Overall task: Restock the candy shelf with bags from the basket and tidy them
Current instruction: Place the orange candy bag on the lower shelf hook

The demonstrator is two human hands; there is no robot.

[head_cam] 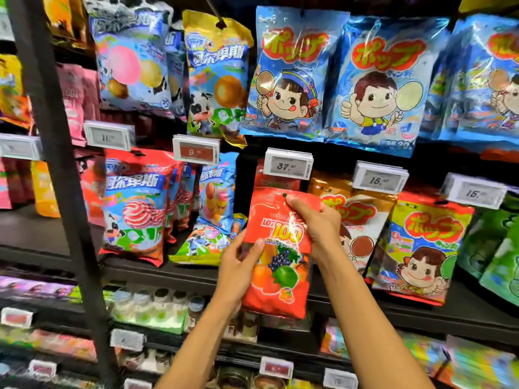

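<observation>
— Where is the red candy bag (276, 248) held?
— It is held upright in front of the middle shelf (196, 276), just below the price tag (288, 165) marked 37.

— How is it gripped?
— Its lower left edge is clasped by the left hand (238, 269), with the thumb laid on the front. Its top right corner is pinched by the right hand (320, 223), with the thumb set beside the hanging hole.

— What is kept on that shelf?
— A second red bag (276, 179) is partly hidden behind the held one. To the right, a brown bag (356, 217) and a yellow bag (421, 245) are stood side by side. To the left, a striped lollipop bag (134, 206) is stood upright, and a fallen bag (202, 245) is lying flat.

— And elsewhere?
— Blue bags (289, 74) are hung above. Below, small bottles (157, 303) are lined up, though their holder is too blurred to tell.
</observation>
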